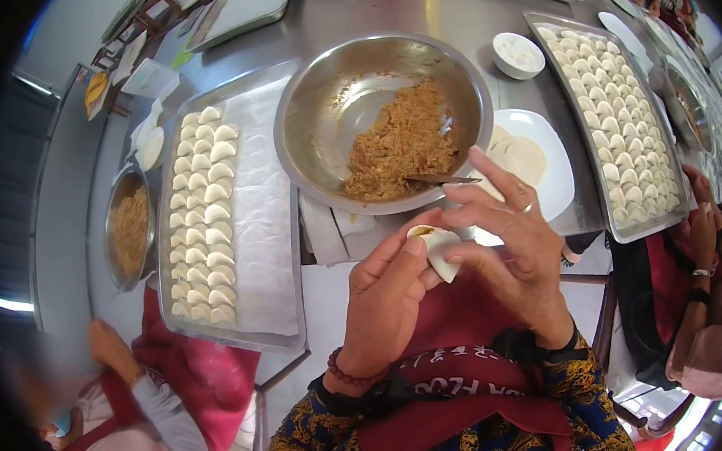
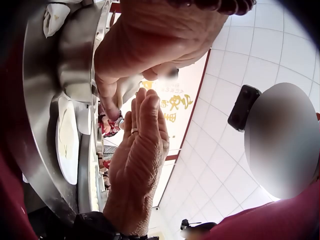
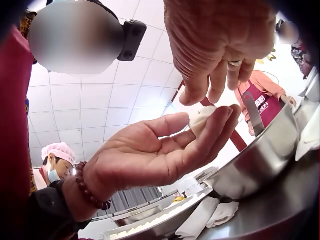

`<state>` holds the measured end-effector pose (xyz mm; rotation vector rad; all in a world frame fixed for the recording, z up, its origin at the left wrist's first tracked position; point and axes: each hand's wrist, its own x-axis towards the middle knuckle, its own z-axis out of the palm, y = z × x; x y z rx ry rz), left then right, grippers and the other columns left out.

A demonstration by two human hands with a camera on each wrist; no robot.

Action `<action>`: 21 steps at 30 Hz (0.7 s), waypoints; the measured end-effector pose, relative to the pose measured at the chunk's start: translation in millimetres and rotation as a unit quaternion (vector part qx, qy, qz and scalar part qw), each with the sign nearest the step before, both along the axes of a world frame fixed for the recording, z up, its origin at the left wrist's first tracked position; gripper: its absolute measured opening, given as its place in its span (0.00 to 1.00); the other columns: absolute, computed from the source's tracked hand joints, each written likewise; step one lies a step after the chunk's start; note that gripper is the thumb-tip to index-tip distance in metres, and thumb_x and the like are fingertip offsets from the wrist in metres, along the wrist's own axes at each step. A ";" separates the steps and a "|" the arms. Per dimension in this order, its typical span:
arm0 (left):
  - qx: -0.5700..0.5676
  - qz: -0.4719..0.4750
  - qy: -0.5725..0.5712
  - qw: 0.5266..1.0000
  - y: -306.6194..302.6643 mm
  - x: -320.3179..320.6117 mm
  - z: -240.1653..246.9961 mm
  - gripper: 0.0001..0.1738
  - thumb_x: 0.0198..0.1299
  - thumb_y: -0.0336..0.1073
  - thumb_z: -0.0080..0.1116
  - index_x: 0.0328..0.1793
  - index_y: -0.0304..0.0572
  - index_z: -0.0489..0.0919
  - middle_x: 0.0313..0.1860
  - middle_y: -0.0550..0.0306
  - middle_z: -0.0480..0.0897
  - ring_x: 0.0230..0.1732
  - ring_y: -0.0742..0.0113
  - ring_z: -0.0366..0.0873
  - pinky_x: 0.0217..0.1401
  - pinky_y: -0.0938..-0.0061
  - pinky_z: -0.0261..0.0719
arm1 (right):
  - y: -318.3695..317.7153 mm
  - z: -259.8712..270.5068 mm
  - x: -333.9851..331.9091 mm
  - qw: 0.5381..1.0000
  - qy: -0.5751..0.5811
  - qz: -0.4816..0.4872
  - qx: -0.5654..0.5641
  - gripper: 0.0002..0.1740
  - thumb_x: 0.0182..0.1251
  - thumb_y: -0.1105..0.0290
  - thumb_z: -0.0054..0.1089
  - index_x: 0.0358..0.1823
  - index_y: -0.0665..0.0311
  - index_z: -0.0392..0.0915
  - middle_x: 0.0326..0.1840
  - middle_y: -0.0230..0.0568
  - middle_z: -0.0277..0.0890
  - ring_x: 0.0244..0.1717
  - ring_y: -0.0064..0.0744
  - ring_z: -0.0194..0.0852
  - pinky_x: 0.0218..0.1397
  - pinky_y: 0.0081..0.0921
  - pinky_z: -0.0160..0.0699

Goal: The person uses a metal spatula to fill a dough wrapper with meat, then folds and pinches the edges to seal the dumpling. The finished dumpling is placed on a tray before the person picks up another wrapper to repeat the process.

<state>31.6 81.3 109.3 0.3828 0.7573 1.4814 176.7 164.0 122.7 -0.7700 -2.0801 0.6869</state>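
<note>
A folded dumpling wrapper (image 1: 439, 251) with a bit of brown filling showing at its upper end sits in my left hand (image 1: 384, 304), held between thumb and fingers. My right hand (image 1: 511, 247) is just to its right, fingers spread and extended, thumb tip right at the wrapper's edge. From the right wrist view, the right fingers hang close over the pale dumpling (image 3: 201, 119). Ahead is a large steel bowl (image 1: 310, 119) with brown minced filling (image 1: 405, 137). A metal utensil handle (image 1: 442, 178) leans over its near right rim. Round wrappers (image 1: 521, 158) lie on a white plate (image 1: 560, 189), partly behind my right hand.
At left, a metal tray (image 1: 267, 233) carries rows of finished dumplings (image 1: 199, 221); another bowl of filling (image 1: 130, 231) stands beyond it. A small bowl of white powder (image 1: 520, 53) and another dumpling tray (image 1: 670, 222) are at right. Folded cloths (image 1: 321, 229) lie by the steel bowl. People sit on both sides.
</note>
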 end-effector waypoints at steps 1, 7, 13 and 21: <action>0.001 -0.002 0.000 1.000 -0.7 1.7 1.2 0.23 0.78 0.33 0.40 0.72 0.22 0.65 0.67 0.41 0.73 0.67 0.54 0.74 0.71 0.58 0.73 | -2.5 -1.3 -0.9 1.000 0.000 -0.002 0.001 0.16 0.55 0.65 0.73 0.45 0.56 0.85 0.54 0.36 0.84 0.74 0.45 0.65 0.70 0.42 0.61; 0.022 -0.010 -0.013 1.000 -6.8 5.1 -0.7 0.27 0.79 0.38 0.36 0.73 0.20 0.61 0.68 0.41 0.71 0.68 0.54 0.72 0.73 0.58 0.70 | -7.5 -4.6 0.7 1.000 -0.018 0.006 0.019 0.12 0.57 0.67 0.72 0.43 0.55 0.85 0.54 0.35 0.84 0.74 0.44 0.66 0.69 0.42 0.62; 0.019 -0.009 -0.007 1.000 -10.1 7.7 -0.2 0.28 0.80 0.41 0.35 0.73 0.19 0.60 0.69 0.40 0.70 0.69 0.54 0.71 0.74 0.57 0.67 | -9.2 -2.7 0.3 0.998 -0.036 0.020 0.051 0.10 0.57 0.68 0.71 0.41 0.56 0.84 0.55 0.36 0.83 0.74 0.46 0.65 0.67 0.44 0.63; -0.010 0.002 0.018 1.000 -12.6 10.1 1.3 0.31 0.79 0.46 0.37 0.73 0.19 0.61 0.68 0.39 0.71 0.69 0.51 0.71 0.72 0.52 0.70 | -13.5 -3.1 0.8 0.997 -0.052 0.038 0.045 0.06 0.58 0.71 0.69 0.36 0.58 0.81 0.57 0.37 0.82 0.75 0.46 0.64 0.68 0.45 0.63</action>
